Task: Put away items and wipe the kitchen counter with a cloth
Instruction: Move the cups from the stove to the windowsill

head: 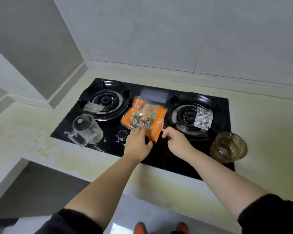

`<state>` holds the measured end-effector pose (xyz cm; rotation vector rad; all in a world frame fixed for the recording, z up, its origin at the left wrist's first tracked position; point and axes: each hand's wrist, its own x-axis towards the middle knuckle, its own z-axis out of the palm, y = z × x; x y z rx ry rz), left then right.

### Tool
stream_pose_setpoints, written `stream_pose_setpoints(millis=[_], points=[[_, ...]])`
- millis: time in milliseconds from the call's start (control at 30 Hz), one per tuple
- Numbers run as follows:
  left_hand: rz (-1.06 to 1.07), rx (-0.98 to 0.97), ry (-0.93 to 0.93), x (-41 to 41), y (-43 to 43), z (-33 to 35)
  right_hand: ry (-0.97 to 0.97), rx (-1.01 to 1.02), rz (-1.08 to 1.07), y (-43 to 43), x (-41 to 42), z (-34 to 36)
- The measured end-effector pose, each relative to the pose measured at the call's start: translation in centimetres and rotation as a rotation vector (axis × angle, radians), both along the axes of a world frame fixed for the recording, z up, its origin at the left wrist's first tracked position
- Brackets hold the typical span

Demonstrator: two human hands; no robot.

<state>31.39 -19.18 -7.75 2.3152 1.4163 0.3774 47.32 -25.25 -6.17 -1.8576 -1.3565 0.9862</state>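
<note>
Bottom edge of frame: two orange shoes (140,228) on the floor, dark sleeves pushed up, both forearms reaching up-frame over the counter (24,132) edge. Mid-frame, left hand (137,144) has fingers curled over the near edge of the orange snack packet (144,119), thumb tucked at its side, a firm grip. Right hand (178,142) pinches the packet's lower-right corner btwn thumb & forefinger, other fingers loosely folded, holding nothing else. Packet sits tilted, far end up, at centre of the black hob (159,159) btwn the two burners; the two-handed hold is prob. to lift it flat w/o crumpling or spilling, so this reads as the first put-away step. Left of centre, a clear glass cup (87,129) stands on the hob's front-left part; lower right, an amber glass bowl (228,147) sits at the hob's front-right corner, both well clear of the hands. Further up, a clear plastic strip (93,107) lies across the left burner (107,99), and a silver blister pack (203,118) rests on the right burner (188,115), prob. just dumped there. No cloth in view, so wiping not started; counter at left shows yellowish stains. Pale tiled wall fills the top.
</note>
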Motion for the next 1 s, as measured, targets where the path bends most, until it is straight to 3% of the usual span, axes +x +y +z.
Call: stream_pose_setpoints(millis=[133, 267, 500, 733, 833, 1000], points=[[-0.043, -0.016, 0.045, 0.3, 0.4, 0.0, -0.431, -0.193, 0.186, -1.9, 0.1, -1.1], [-0.123, 0.002, 0.070, 0.2, 0.5, -0.1, -0.588, -0.307, 0.298, -2.8, 0.3, -1.9], [-0.254, 0.095, 0.113, 0.4, 0.2, 0.1, -0.851, -0.086, 0.225, -5.0, 1.2, -1.8], [-0.324, 0.124, 0.073, 0.0, -1.0, -0.4, -0.928, -0.257, 0.020, -2.9, -0.5, -2.3], [-0.398, 0.172, 0.072, -0.2, -1.0, -0.5, -0.872, -0.338, -0.041, -2.9, -0.7, -2.4], [-0.624, 0.330, 0.295, 1.9, -1.2, -0.1, -0.742, -0.430, -0.107, -4.1, 0.3, -1.3]])
